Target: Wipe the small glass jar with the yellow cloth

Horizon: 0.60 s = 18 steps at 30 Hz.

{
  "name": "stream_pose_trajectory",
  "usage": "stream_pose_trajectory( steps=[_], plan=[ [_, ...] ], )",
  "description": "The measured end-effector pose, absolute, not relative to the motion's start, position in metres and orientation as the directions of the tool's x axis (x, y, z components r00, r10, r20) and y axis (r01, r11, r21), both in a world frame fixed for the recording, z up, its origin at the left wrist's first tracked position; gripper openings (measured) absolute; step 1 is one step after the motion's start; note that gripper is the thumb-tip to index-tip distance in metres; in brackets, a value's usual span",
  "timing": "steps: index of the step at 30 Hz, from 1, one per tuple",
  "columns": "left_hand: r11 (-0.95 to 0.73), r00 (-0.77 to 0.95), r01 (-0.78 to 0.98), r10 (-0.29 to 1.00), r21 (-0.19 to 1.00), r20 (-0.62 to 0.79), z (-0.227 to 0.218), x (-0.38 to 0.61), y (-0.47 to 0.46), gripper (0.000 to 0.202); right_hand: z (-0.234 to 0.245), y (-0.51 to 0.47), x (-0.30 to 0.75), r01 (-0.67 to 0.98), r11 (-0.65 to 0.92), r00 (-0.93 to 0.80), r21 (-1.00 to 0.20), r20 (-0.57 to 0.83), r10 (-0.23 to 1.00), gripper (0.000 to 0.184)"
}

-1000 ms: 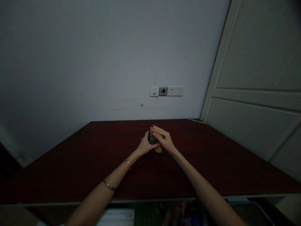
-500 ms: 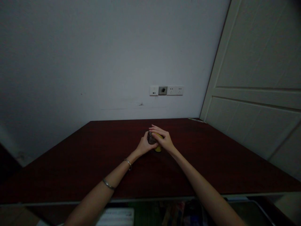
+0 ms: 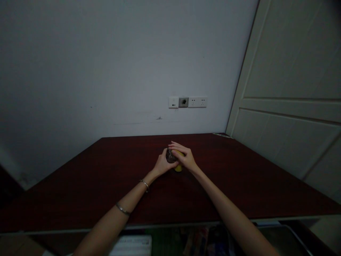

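Observation:
Both my hands meet at the middle of a dark red-brown table [image 3: 93, 192]. My left hand [image 3: 162, 165] is wrapped round a small dark, roundish object [image 3: 169, 157] that I cannot name. My right hand [image 3: 186, 159] curls over a yellow object [image 3: 178, 167], its fingers reaching across the top of the dark one. The two objects touch each other and are mostly hidden by my fingers. Two thin bracelets sit on my left forearm [image 3: 122, 209].
A white wall with a row of sockets [image 3: 188, 102] stands behind the table. A pale panelled door [image 3: 287, 106] lines the right side. Below the table's near edge lie a white item [image 3: 130, 245] and mixed dim clutter.
The hands and the two objects stay together at the same spot; the view has shifted only slightly.

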<state>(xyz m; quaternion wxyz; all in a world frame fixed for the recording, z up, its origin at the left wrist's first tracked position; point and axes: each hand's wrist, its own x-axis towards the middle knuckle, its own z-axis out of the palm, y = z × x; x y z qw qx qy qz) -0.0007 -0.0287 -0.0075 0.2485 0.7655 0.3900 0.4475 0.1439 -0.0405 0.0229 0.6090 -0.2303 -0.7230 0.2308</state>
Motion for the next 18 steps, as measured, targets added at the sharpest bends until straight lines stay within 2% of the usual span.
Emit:
stream_pose_trajectory(
  steps=[4,10,12,15,18],
  plan=[
    [-0.587,0.277,0.388,0.81,0.711,0.517,-0.008,-0.001,-0.029,0.067,0.023,-0.039,0.145,0.047,0.776,-0.166,-0.629,0.761,0.627,0.019],
    [-0.655,0.336,0.374,0.756,0.657,0.562,-0.001,-0.002,-0.035,0.071,0.024,-0.033,0.147,0.018,0.612,-0.048,-0.791,0.611,0.79,0.026],
    [-0.655,0.343,0.378,0.756,0.654,0.558,-0.001,-0.002,-0.035,0.071,0.025,-0.035,0.147,0.032,0.64,-0.044,-0.768,0.639,0.768,0.026],
    [-0.622,0.333,0.403,0.783,0.671,0.526,-0.003,-0.002,-0.032,0.069,0.024,-0.04,0.145,0.077,0.755,-0.113,-0.651,0.747,0.655,0.02],
    [-0.578,0.311,0.414,0.816,0.703,0.488,-0.006,-0.001,-0.03,0.066,0.023,-0.044,0.144,0.119,0.82,-0.196,-0.561,0.796,0.573,0.018]
  ],
)
